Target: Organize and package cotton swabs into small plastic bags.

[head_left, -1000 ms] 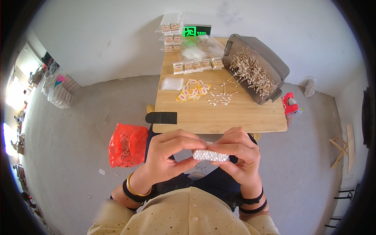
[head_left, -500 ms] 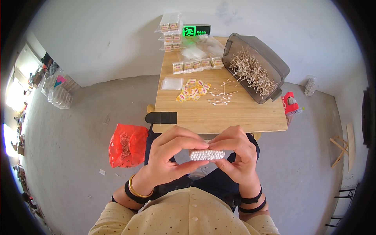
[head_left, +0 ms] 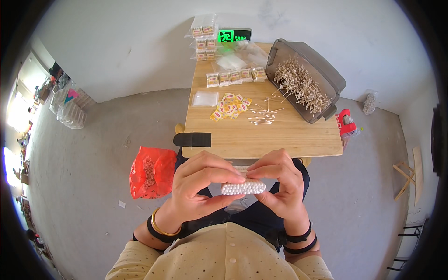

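A flat bundle of cotton swabs (head_left: 243, 188) is held between my two hands, its white tips facing me. My left hand (head_left: 201, 182) pinches the bundle's left end, thumb below and fingers on top. On the right end my right hand (head_left: 280, 181) grips it the same way. Both hands are in front of the table's near edge, above my lap. Beyond them on the table lie loose cotton swabs (head_left: 265, 116) and a pile of small yellow-and-white cards (head_left: 229, 107). Whether the bundle is in a bag cannot be made out.
A grey bin (head_left: 305, 52) tipped on its side holds many swabs. Left of it stand a row of packed swabs (head_left: 234, 77), clear bags (head_left: 205, 98) and stacked packs (head_left: 204, 30). A black strip (head_left: 196, 139) overhangs the table's left edge. A red bag (head_left: 152, 172) sits on the floor.
The bundle has shifted slightly left and tilted, showing more of its white tips and its top side. Both hands keep their grip, with the left moved a little left.
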The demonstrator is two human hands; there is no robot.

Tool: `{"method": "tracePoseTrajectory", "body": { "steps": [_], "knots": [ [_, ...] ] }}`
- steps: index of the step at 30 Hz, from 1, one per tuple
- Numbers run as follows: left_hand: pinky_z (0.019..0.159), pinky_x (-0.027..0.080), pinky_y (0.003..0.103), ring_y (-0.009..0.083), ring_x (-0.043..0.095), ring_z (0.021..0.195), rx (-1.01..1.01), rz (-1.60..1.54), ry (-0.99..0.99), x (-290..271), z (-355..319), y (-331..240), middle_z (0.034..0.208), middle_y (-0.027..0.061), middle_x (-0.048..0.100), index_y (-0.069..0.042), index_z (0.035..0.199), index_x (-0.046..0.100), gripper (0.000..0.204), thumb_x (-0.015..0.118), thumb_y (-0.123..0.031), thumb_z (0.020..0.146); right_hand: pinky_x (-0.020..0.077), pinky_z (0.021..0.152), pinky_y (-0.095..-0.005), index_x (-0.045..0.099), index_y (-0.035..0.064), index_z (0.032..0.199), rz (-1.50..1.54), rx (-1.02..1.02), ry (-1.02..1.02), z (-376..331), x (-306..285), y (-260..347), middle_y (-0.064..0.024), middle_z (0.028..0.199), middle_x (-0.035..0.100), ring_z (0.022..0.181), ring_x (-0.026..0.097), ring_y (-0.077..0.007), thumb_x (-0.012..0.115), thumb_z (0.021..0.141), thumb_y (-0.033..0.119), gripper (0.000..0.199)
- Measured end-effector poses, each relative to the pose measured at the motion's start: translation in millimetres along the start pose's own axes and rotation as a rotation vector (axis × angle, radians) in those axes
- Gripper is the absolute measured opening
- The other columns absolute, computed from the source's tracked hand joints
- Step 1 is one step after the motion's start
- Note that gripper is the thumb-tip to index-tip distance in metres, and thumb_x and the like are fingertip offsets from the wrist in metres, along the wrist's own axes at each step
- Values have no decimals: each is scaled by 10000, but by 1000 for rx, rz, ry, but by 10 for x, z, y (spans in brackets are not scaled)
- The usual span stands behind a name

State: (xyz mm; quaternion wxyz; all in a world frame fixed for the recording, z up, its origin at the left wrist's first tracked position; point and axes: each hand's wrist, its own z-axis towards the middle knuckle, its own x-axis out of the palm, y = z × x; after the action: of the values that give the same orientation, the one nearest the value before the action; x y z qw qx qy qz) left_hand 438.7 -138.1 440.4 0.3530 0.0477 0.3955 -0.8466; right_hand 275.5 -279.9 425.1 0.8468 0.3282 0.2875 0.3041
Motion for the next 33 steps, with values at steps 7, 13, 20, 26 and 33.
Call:
{"method": "tracePoseTrajectory", "body": {
  "steps": [7,13,20,26,33],
  "knots": [
    [703,531,307,197,680,858,-13,-8,5,-11,-9,-5,984,39,723,-90,1000,751,350,886,-43,680,482,822,-356,747,65,993,19,10,-3,4,12,7,-73,1012,712,932,617,-242,792,725,70,272],
    [785,562,348,216,677,867,-25,-5,29,-44,-18,-15,984,84,715,-53,1005,731,343,886,-50,699,481,823,-356,742,62,994,19,6,6,13,13,-4,-70,1011,713,932,616,-243,785,716,55,281],
    [685,544,299,213,699,834,11,-20,-20,-26,-15,12,956,79,728,-54,1053,713,396,894,-52,701,476,828,-359,739,65,993,26,4,9,19,22,-1,-69,1006,713,931,615,-246,783,709,53,287],
    [690,546,298,210,704,838,15,-11,-14,-38,-19,22,954,87,728,-52,1068,704,404,895,-60,712,475,829,-361,740,69,994,22,10,18,21,19,3,-67,1002,710,928,613,-245,784,711,56,286],
    [707,560,307,215,706,828,19,0,-22,-48,-22,20,975,78,749,-49,1083,699,431,903,-66,704,477,810,-359,737,50,988,28,-4,17,20,39,-16,-79,993,712,910,610,-253,783,708,42,284]
  ]
}}
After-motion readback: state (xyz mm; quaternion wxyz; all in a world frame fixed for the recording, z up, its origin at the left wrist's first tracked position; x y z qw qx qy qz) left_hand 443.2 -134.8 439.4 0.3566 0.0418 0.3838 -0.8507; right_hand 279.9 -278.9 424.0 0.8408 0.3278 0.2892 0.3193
